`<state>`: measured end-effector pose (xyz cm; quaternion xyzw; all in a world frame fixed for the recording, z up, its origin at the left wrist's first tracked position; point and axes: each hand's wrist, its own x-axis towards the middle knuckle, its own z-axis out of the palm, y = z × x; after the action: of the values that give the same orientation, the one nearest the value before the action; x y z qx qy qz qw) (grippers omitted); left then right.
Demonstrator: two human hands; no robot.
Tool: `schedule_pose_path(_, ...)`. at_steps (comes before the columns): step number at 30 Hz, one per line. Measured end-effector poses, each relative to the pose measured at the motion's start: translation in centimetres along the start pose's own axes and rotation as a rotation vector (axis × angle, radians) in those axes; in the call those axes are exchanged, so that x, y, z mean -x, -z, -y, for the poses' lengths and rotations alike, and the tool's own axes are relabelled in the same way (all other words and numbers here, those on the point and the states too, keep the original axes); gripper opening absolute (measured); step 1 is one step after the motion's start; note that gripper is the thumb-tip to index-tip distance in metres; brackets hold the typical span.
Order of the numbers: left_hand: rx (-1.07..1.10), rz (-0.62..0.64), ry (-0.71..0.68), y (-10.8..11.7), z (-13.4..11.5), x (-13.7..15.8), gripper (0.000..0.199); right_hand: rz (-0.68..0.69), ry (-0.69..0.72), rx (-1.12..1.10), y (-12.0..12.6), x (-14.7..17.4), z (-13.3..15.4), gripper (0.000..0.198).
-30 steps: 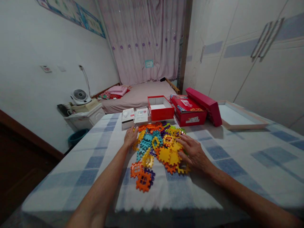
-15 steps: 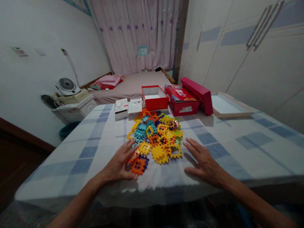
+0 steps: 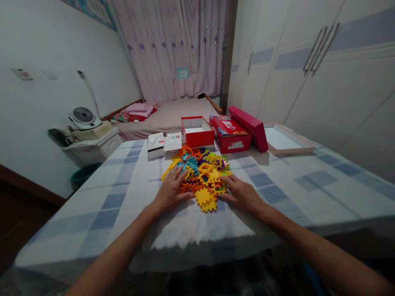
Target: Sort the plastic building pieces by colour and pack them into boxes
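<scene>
Here the left hand (image 3: 170,192) lies flat against the near left edge of the pile (image 3: 199,172) of bright plastic tiles, its fingers (image 3: 179,174) spread and loose, resting on the pieces rather than gripping any. The right hand (image 3: 242,193) does the same on the near right edge — palm down, fingers (image 3: 227,179) stretched out and touching the tiles, nothing clasped. The pile sits in the middle of the table (image 3: 277,193), on a blue-and-white checked cloth, between the two hands; orange, yellow, teal and purple pieces lie heaped over one another, and one yellow tile (image 3: 206,200) juts out toward the near edge, just between the hands. Beyond the pile, touching or nearly touching its far side, stands an open red box (image 3: 197,132). To its left are two small white boxes (image 3: 164,142), side by side. To its right sits a second red box (image 3: 231,135) with a printed lid, and a dark pink lid (image 3: 248,125) leans against it. Farther right a shallow tray (image 3: 286,140) lies flat — well apart from the tiles. Off the table's left side a small white fan (image 3: 83,117) stands on a cabinet by the wall.
</scene>
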<state>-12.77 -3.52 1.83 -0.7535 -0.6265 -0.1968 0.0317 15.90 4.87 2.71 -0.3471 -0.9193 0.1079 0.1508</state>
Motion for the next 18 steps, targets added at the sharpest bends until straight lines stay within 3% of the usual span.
schedule_pose_path(4,0.057,-0.09,0.017,-1.4,-0.2,-3.1,0.067,-0.08,-0.038,0.009,-0.3,-1.2,-0.4,0.049)
schedule_pose_path(11,0.136,-0.169,0.003,-4.1,-1.8,-7.9,0.06,-0.253,-0.104,0.01,0.3,-3.7,-1.2,0.046)
schedule_pose_path(15,0.122,-0.247,0.084,-3.5,-2.2,-9.6,0.047,-0.342,-0.127,-0.045,0.8,-5.2,-1.7,0.046)
schedule_pose_path(18,0.117,-0.319,0.134,-2.1,-1.2,-8.0,0.043,-0.411,-0.163,-0.097,1.0,-5.1,-3.1,0.046)
